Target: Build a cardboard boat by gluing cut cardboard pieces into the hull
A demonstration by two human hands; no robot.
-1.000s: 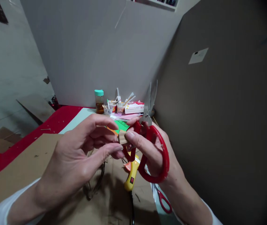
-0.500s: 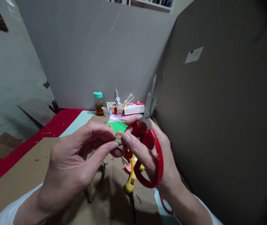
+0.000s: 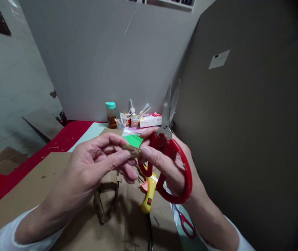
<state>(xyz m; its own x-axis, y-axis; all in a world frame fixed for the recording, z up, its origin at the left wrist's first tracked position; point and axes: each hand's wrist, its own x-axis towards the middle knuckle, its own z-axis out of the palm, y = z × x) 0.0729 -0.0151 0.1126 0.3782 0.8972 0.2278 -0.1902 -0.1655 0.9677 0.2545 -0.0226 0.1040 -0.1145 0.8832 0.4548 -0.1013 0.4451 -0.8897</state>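
A small folded strip of brown cardboard point(image 3: 131, 151) is pinched by my left hand point(image 3: 94, 167) between thumb and fingertips. My right hand point(image 3: 172, 167) has red-handled scissors point(image 3: 173, 153) hooked over it, their blades slightly parted and pointing up. The right thumb and finger also grip the strip's right end. Below my left hand, a brown cardboard frame-like piece point(image 3: 105, 200) rests on the work surface. A yellow glue gun point(image 3: 149, 195) with a red switch lies beneath my right hand, its front part hidden behind the scissors' handle.
Brown cardboard sheets point(image 3: 28, 195) cover the table over a red cloth point(image 3: 72, 134). At the back stand a teal-lidded bottle point(image 3: 111, 115), paper cups point(image 3: 135, 122) with sticks, and a white box point(image 3: 151, 121). More red scissors point(image 3: 187, 225) lie at lower right. Grey panels point(image 3: 112, 62) enclose the back and right.
The cardboard strip has been turned, so its narrow side now faces me. The scissors have shifted a little right and tilted. Some left fingers have spread away from the strip.
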